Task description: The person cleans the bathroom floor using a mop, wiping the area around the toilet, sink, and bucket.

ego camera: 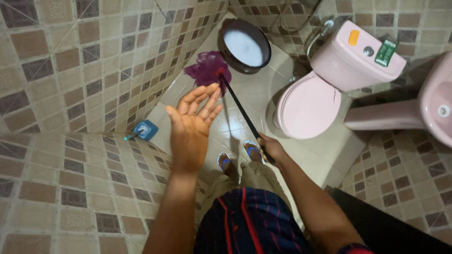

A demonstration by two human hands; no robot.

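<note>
While gripped, mop (207, 70) looks purple, stringy.

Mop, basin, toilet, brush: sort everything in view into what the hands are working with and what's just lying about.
In use:
- right hand gripping the mop
- basin of soapy water beside the mop head
- left hand, open, empty

Lying about:
- pink toilet
- blue brush
- green packet
- pink sink
</note>
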